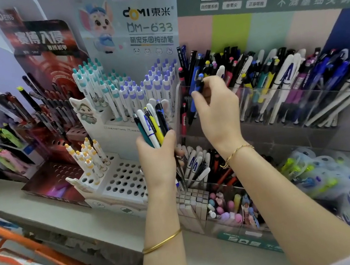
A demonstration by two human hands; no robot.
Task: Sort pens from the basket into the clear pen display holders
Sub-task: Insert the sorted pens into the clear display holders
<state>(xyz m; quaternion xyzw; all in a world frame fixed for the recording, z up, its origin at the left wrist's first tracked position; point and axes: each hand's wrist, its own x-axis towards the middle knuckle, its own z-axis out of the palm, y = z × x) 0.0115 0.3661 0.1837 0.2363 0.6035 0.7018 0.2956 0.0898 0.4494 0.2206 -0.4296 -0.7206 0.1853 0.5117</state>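
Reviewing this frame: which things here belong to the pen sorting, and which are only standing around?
In the job:
- left hand gripping a bundle of pens
- right hand pinching a blue pen at the clear holder
- basket

Standing around:
- white pen stand
- red pen stand
- bagged items

1. A pale shelf point(51, 211) runs from left to right.
2. At its left stands a red cardboard pen stand point(49, 182).
3. A white perforated pen stand point(122, 182) sits mid-shelf, just beside it.
4. The clear pen display holders point(284, 135) stand at the right.
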